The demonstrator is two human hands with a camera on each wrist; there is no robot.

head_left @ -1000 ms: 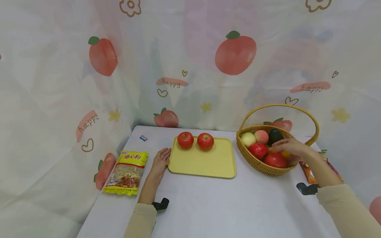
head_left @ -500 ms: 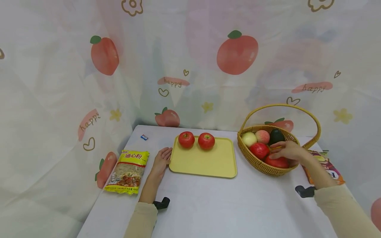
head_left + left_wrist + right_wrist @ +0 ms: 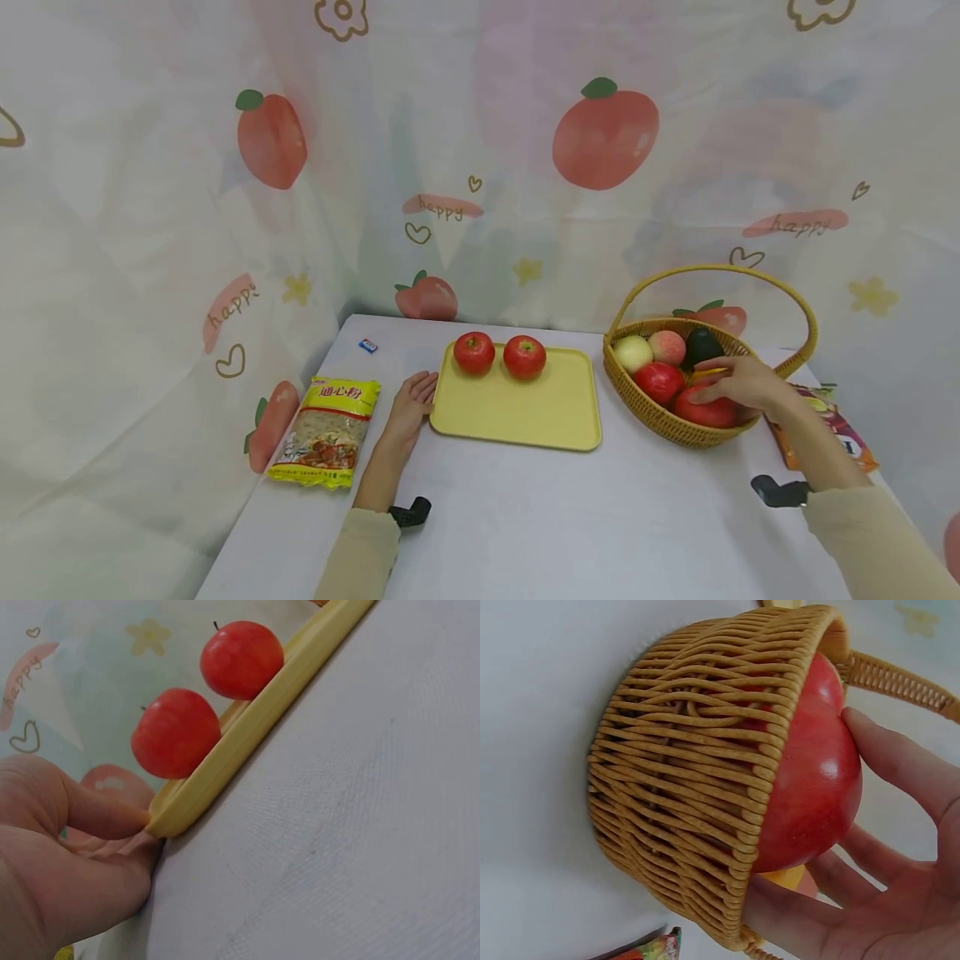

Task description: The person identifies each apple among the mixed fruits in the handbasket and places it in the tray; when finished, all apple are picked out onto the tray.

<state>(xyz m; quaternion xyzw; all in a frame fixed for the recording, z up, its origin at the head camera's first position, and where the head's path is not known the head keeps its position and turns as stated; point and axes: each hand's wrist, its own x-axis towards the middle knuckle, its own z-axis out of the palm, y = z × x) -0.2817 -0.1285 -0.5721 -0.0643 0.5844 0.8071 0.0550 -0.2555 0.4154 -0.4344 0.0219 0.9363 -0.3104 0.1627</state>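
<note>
My left hand (image 3: 410, 408) is at the left edge of a yellow tray (image 3: 517, 417). In the left wrist view its thumb tip rests on the tray's corner rim, the other fingers beside and below it. Two red apples (image 3: 474, 353) sit at the back of the tray. To the right, my right hand (image 3: 746, 385) reaches into a wicker basket (image 3: 645, 408). It holds a large smooth red fruit (image 3: 817, 776), thumb on one side and fingers round the other. The fruit still sits inside the rim, and some fingertips are hidden behind it.
Also in the basket lie a pale round fruit (image 3: 633, 354), a peach (image 3: 667, 347), a dark green avocado (image 3: 702, 347) and another red fruit (image 3: 660, 382). A pasta bag (image 3: 327, 433) and small blue packet (image 3: 368, 345) lie left. An orange-purple snack bag (image 3: 832, 429) lies right.
My right hand's fingers have shifted over the large red fruit, and the thumb now lies across it. The left hand stays at the tray. The head view has turned slightly left.
</note>
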